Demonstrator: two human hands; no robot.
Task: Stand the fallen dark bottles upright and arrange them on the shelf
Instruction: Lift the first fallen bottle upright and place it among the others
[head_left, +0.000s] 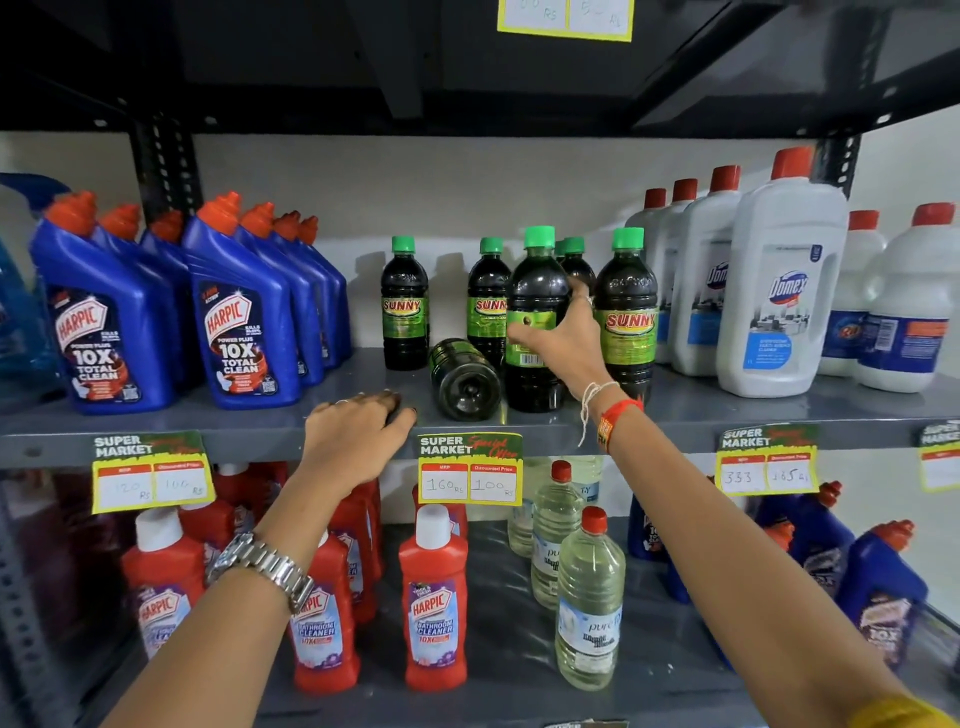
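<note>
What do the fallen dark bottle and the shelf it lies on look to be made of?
Fallen dark bottle: likely clear glossy plastic holding dark liquid; highlights glint on its moulded, dimpled base. Glass cannot be ruled out.
Shelf: apparently grey painted metal with a semi-matte finish; it has a thin folded front edge.

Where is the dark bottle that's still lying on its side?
The fallen bottle lies mid-shelf near the front edge, base toward the camera, between the left hand and the upright bottle gripped by the right hand.

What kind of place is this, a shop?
Most likely a supermarket cleaning-products aisle: metal shelf edges carry "Super Market" price tags, and identical Harpic bottles, Domex bottles and dark Sunny bottles stand in rows.
</note>
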